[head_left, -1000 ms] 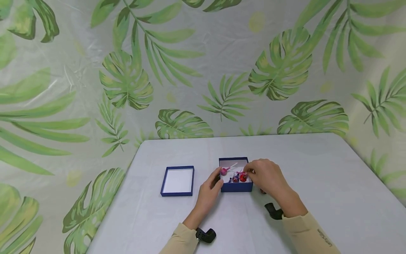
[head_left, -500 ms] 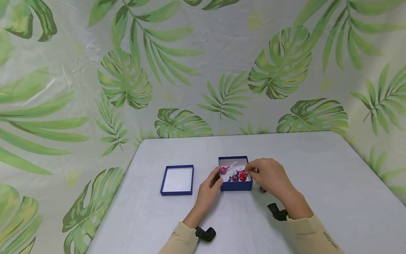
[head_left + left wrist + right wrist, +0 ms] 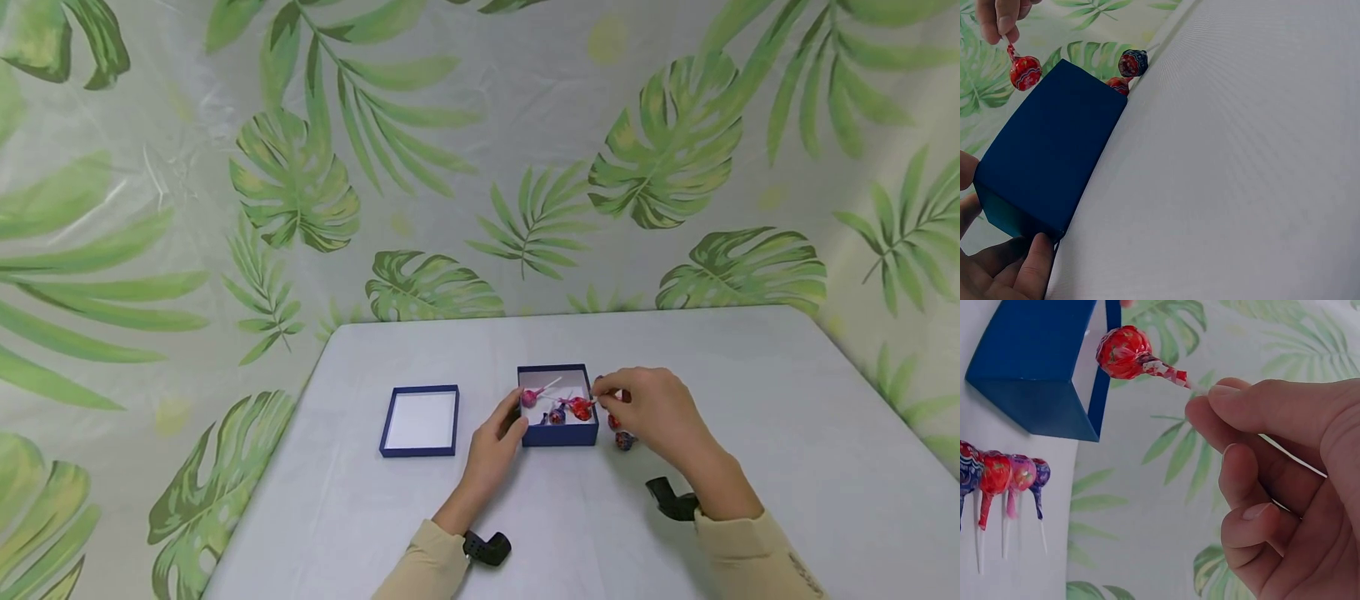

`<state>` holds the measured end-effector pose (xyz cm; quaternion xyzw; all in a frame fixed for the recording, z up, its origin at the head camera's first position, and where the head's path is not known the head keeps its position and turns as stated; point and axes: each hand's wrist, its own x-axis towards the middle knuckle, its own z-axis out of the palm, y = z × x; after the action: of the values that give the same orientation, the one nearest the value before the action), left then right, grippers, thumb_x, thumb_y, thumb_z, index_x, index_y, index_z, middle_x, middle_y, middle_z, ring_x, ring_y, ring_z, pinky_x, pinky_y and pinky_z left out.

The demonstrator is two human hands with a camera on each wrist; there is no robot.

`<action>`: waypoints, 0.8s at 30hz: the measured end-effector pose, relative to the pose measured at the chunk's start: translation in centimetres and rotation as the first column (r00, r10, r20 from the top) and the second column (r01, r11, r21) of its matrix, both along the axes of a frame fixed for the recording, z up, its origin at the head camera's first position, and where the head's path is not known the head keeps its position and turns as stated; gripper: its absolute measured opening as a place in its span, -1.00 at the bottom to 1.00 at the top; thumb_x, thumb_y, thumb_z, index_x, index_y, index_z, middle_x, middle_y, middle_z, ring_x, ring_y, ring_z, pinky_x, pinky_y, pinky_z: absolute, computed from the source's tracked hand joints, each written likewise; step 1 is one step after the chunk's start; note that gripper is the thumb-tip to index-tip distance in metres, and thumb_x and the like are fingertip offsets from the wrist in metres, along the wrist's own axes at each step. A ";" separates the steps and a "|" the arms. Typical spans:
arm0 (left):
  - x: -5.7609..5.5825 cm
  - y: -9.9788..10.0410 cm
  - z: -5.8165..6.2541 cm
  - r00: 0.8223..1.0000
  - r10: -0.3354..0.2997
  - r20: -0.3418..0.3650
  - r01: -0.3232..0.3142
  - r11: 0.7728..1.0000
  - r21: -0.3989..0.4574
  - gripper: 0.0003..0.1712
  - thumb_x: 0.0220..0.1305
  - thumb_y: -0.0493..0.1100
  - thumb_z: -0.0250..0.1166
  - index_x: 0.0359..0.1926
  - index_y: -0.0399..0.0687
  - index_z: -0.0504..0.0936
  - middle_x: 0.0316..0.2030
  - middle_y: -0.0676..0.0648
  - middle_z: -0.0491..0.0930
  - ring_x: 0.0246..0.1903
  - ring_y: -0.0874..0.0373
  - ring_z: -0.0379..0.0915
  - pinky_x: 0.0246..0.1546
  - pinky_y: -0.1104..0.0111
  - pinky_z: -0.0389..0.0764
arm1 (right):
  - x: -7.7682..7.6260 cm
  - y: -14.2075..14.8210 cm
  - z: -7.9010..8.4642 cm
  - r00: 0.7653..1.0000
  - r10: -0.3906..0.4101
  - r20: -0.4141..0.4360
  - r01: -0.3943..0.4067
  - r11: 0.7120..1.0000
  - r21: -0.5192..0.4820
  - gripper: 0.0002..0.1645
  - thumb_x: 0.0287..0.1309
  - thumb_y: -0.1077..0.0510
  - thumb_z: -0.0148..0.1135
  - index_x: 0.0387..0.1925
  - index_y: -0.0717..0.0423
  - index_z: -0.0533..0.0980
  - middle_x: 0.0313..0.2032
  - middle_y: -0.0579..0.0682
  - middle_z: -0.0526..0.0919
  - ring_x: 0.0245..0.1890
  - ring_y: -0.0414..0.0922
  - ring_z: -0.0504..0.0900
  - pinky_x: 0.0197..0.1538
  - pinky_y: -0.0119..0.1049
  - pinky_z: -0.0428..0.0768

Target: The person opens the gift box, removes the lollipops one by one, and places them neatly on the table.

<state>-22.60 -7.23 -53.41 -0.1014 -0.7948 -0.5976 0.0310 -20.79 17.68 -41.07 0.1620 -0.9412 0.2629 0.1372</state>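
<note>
Red lollipop [image 3: 1124, 352] pinched in my right hand [image 3: 1291, 481], left hand [image 3: 495, 446] gripping the box [image 3: 559, 435]; only the right wrist view shows four lollipops [image 3: 996, 474] outside.

At three o'clock the right hand [image 3: 1297, 487] pinches the stick of a red-wrapped lollipop [image 3: 1125, 353], its head overlapping the open edge of a blue box [image 3: 1035, 344] at ten, while four more lollipops [image 3: 996, 475] lie in a row between eight and nine.
</note>
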 end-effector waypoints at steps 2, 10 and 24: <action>0.0 0.0 0.0 1.000 0.001 -0.002 -0.001 1.000 0.000 -0.44 0.50 0.01 0.16 0.46 0.29 0.38 0.39 0.17 0.36 0.38 0.20 0.25 0.37 0.27 0.32 | 0.1 0.2 0.2 1.000 -0.003 0.003 0.003 1.000 -0.006 -0.82 0.09 0.23 0.49 -0.23 -0.05 0.79 -0.25 -0.05 0.78 -0.46 -0.20 0.55 -0.41 -0.28 0.53; 0.9 0.1 1.7 1.000 -0.003 0.014 0.003 1.000 0.007 -0.45 0.50 -0.06 0.14 0.46 0.25 0.39 0.40 0.10 0.35 0.39 0.15 0.25 0.37 0.26 0.32 | 0.4 1.2 0.5 1.000 -0.019 0.021 0.019 1.000 -0.001 -0.86 0.15 0.21 0.44 -0.25 -0.06 0.79 -0.28 -0.10 0.77 -0.44 -0.17 0.53 -0.40 -0.27 0.51; -0.2 0.1 -0.5 1.000 0.012 0.005 -0.012 1.000 -0.003 -0.44 0.50 -0.03 0.16 0.46 0.30 0.38 0.39 0.17 0.34 0.37 0.21 0.25 0.36 0.28 0.33 | 1.7 3.4 0.1 0.999 -0.040 0.002 0.040 0.999 0.000 -0.85 0.12 0.23 0.45 -0.27 -0.05 0.79 -0.38 -0.14 0.75 -0.53 -0.21 0.47 -0.51 -0.30 0.42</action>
<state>-22.83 -7.16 -53.88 -0.0951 -0.7964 -0.5963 0.0323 -19.06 21.05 -40.95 0.1430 -0.9443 0.2606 0.1414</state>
